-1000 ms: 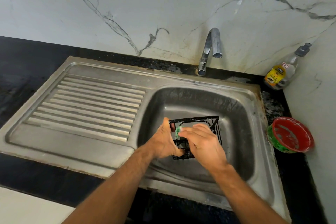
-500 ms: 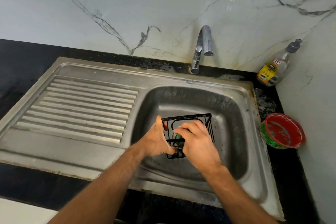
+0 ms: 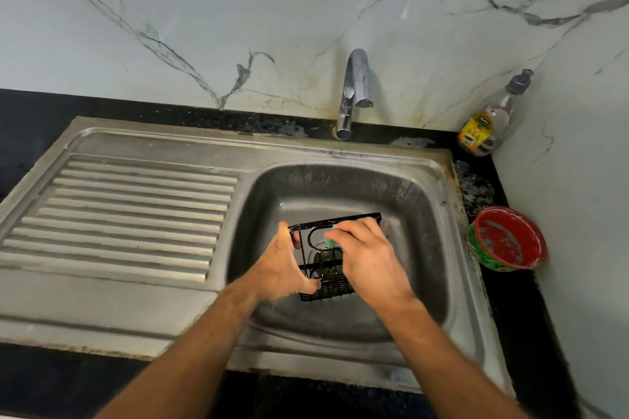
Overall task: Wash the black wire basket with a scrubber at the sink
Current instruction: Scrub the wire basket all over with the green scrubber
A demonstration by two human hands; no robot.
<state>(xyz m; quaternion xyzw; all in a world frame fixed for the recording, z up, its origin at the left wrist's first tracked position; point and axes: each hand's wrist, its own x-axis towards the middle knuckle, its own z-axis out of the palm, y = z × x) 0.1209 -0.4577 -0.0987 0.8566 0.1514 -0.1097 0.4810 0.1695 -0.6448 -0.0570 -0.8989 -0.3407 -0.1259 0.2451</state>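
The black wire basket (image 3: 326, 277) is held tilted over the steel sink bowl (image 3: 418, 214). My left hand (image 3: 284, 269) grips its left side, thumb on the upper rim. My right hand (image 3: 366, 255) covers the basket's right part and pinches a green scrubber (image 3: 329, 241) against the top bar, where a little white foam shows. Only a small piece of the scrubber peeks out below my fingers. The tap (image 3: 355, 92) stands behind the bowl with no water running from it.
A ribbed steel drainboard (image 3: 129, 211) lies left of the bowl. A dish soap bottle (image 3: 485, 124) leans in the back right corner. A red and green tub (image 3: 507, 238) sits on the black counter right of the sink. Marble walls stand behind and right.
My right hand with the scrubber has moved up from the basket's middle to its top bar. The left hand keeps its grip on the basket's left side.
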